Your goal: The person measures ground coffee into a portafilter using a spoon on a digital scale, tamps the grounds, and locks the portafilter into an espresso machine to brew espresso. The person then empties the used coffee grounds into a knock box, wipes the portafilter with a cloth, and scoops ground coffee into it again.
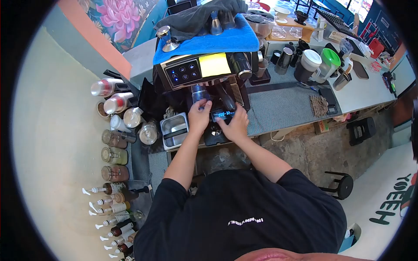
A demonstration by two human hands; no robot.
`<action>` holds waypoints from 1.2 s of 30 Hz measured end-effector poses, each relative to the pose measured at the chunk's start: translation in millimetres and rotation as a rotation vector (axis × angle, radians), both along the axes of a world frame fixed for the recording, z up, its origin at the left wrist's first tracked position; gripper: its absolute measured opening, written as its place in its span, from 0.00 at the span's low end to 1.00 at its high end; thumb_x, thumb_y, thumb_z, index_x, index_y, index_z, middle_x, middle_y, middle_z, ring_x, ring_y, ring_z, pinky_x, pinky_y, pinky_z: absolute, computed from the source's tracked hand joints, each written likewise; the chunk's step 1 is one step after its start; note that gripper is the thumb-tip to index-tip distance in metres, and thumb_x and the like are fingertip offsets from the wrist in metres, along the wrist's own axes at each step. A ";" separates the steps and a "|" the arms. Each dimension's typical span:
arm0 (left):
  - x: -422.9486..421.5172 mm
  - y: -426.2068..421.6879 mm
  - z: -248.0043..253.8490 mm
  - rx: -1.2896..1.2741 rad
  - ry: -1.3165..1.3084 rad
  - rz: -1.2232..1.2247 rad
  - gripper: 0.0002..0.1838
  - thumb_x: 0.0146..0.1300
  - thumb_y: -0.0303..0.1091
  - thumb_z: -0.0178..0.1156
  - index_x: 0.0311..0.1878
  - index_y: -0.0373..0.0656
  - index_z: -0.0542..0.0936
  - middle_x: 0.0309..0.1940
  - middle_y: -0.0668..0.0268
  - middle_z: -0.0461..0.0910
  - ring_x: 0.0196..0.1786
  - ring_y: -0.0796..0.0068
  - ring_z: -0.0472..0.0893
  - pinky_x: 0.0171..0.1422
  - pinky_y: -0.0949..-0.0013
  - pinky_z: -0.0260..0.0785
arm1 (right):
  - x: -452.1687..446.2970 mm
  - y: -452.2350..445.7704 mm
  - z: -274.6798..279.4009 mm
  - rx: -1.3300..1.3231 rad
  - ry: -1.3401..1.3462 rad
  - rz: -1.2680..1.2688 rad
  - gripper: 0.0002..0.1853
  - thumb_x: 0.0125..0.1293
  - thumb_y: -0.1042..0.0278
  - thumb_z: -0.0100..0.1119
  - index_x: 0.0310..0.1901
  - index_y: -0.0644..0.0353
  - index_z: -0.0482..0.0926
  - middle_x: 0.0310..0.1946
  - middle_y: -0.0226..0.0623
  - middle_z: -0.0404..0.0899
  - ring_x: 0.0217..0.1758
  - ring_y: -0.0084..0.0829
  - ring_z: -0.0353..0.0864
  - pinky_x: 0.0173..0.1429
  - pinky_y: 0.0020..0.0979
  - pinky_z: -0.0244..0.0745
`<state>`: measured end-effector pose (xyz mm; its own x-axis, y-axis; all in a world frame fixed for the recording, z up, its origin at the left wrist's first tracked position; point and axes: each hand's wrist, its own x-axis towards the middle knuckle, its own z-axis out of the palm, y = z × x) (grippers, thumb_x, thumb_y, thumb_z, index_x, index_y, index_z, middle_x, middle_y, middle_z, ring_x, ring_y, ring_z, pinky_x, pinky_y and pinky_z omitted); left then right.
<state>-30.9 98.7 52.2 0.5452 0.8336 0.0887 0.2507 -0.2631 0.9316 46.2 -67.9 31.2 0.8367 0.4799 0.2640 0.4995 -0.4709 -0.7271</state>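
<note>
In the head view, a small black digital scale (223, 114) with lit blue digits sits in front of the espresso machine (187, 71). My right hand (236, 124) grips the scale's right side, thumb across the front. Just left of the scale, my left hand (200, 117) has its fingers curled together near the ribbed metal drip grate (200, 92); what they hold, if anything, is hidden. A black portafilter handle (225, 101) points towards me between the hands. Below the scale, a tamping stand (215, 132) with a round metal piece sits at the counter edge.
Left of my arm stands a steel knock box (175, 128) with a black bar. Jars (114, 155) and several pump bottles (114, 188) line the wall. To the right lie a brush (319, 105) and pitchers (308, 63) on the counter. A black stool (344, 186) stands behind.
</note>
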 end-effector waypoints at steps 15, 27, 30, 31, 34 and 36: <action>-29.5 5.2 90.5 0.289 -0.433 0.296 0.43 0.79 0.44 0.73 0.85 0.33 0.64 0.80 0.49 0.68 0.75 0.59 0.74 0.72 0.58 0.74 | 71.1 -12.3 -41.2 0.227 0.483 -0.006 0.16 0.73 0.61 0.78 0.47 0.66 0.86 0.34 0.36 0.90 0.36 0.27 0.86 0.46 0.34 0.82; -5.5 12.6 134.5 0.398 -0.420 0.265 0.47 0.73 0.44 0.78 0.83 0.32 0.63 0.76 0.45 0.67 0.78 0.48 0.71 0.84 0.48 0.65 | 42.9 -63.2 -26.1 0.362 0.924 -0.037 0.13 0.83 0.58 0.70 0.48 0.61 0.83 0.33 0.27 0.83 0.33 0.20 0.78 0.39 0.28 0.74; -6.1 10.4 136.8 0.400 -0.416 0.265 0.47 0.72 0.45 0.79 0.83 0.32 0.64 0.75 0.45 0.67 0.78 0.48 0.71 0.85 0.48 0.64 | 38.9 -80.1 -42.9 0.342 0.918 -0.016 0.13 0.83 0.58 0.69 0.48 0.60 0.83 0.33 0.27 0.83 0.33 0.19 0.78 0.39 0.27 0.74; -5.9 11.1 136.1 0.400 -0.422 0.265 0.47 0.72 0.45 0.79 0.83 0.32 0.64 0.75 0.45 0.67 0.78 0.48 0.71 0.84 0.48 0.64 | 37.2 -83.8 -48.0 0.329 0.915 -0.010 0.13 0.83 0.58 0.69 0.48 0.60 0.83 0.33 0.27 0.83 0.33 0.20 0.78 0.39 0.27 0.74; -4.4 12.1 137.6 0.363 -0.446 0.266 0.46 0.71 0.44 0.79 0.81 0.32 0.65 0.74 0.46 0.68 0.77 0.49 0.72 0.83 0.47 0.64 | 30.3 -87.7 -54.1 0.347 0.922 -0.017 0.13 0.83 0.58 0.69 0.48 0.60 0.83 0.34 0.26 0.83 0.33 0.19 0.78 0.39 0.28 0.75; -3.6 11.0 141.6 0.286 -0.468 0.268 0.46 0.68 0.45 0.80 0.80 0.33 0.67 0.73 0.46 0.70 0.76 0.49 0.73 0.82 0.47 0.65 | 27.6 -86.4 -50.9 0.330 0.913 0.001 0.12 0.83 0.59 0.69 0.49 0.60 0.83 0.35 0.25 0.83 0.34 0.19 0.78 0.39 0.27 0.75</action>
